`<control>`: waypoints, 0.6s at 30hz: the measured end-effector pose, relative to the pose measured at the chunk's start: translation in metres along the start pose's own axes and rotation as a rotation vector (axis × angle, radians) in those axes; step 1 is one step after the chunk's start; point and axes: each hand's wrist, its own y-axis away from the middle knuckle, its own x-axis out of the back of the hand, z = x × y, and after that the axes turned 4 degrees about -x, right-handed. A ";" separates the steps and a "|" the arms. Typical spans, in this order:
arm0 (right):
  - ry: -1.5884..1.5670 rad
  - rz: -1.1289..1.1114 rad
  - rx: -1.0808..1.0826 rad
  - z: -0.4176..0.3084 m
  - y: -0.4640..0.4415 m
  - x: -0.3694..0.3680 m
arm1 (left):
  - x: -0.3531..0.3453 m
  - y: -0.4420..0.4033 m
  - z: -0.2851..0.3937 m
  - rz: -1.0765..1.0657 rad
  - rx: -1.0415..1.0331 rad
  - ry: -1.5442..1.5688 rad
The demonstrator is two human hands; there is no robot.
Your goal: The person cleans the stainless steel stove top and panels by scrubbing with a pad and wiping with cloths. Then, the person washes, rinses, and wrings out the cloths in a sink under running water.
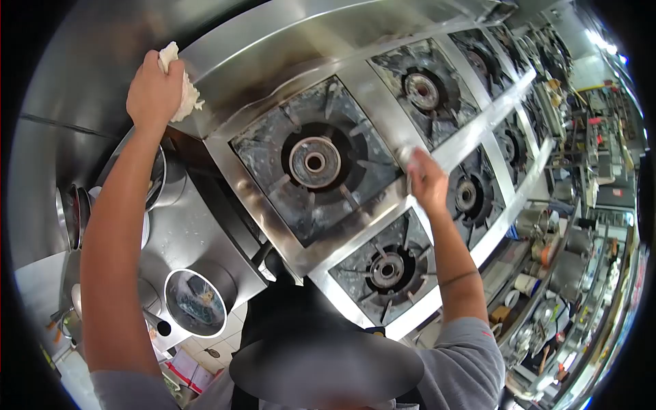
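My left hand [154, 92] is closed around a crumpled white cloth [186, 96]. It is up by the steel back panel [246, 51], at the left end of the stove [287, 256]. Over the metal strip between burners, my right hand [429, 183] is closed on a small pale thing, blurred and mostly hidden by the fingers. Between my hands lies a large burner [315, 162] with grate prongs around it. A smaller burner [387, 271] sits nearer to me, below my right hand.
To the left, a steel counter [198, 225] bears pots and bowls. A pot with liquid [196, 303] stands near its front edge. More burners [421, 91] run off to the right. Far right, shelves [547, 301] hold pots and utensils.
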 end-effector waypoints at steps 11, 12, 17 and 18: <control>-0.122 0.016 0.256 -0.005 -0.204 -0.154 | -0.002 0.000 0.002 0.025 0.002 -0.038; -0.100 -0.067 0.275 -0.008 -0.200 -0.150 | -0.003 0.000 0.000 0.014 0.007 -0.032; -0.135 -0.247 0.226 0.029 -0.058 -0.031 | -0.003 0.003 -0.001 -0.005 0.029 -0.008; -0.140 -0.233 0.198 0.031 -0.035 -0.008 | -0.003 0.000 -0.001 -0.006 0.016 0.002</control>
